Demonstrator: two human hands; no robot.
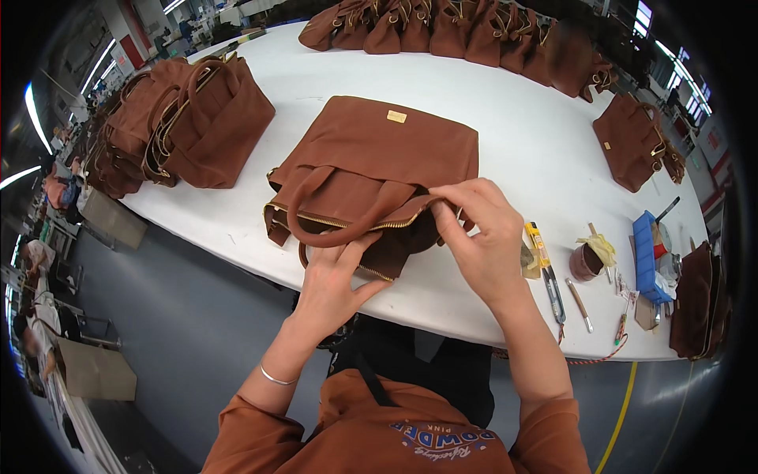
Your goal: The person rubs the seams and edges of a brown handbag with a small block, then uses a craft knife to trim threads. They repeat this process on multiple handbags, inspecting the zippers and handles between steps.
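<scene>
In the head view, a flat brown fabric handbag with gold zipper and small gold plate [371,170] is lying on the white oval surface [505,118], just in front of the person. The left hand [335,268] is closing around the near lower edge of the bag, thumb on top, beside the looped brown handle [332,213]. The right hand [478,229] is pinching the zipper end at the bag's right corner between fingertips and thumb.

The step in hand appears to be working the zipper end or corner trim of the bag; the next move would likely call for the left hand holding the mouth steady while the right one pulls or tucks at the corner.

Counted: 1 bag is being handled, a cluster of about 3 finished brown bags [178,122] is sitting at the left, a row of at least 7 [458,31] is lining the far edge, and 1 more [636,142] is lying at the right. A yellow utility knife [538,245], 1 small brown pot [586,261] and 1 blue tray [646,257] are lying near the right hand.
</scene>
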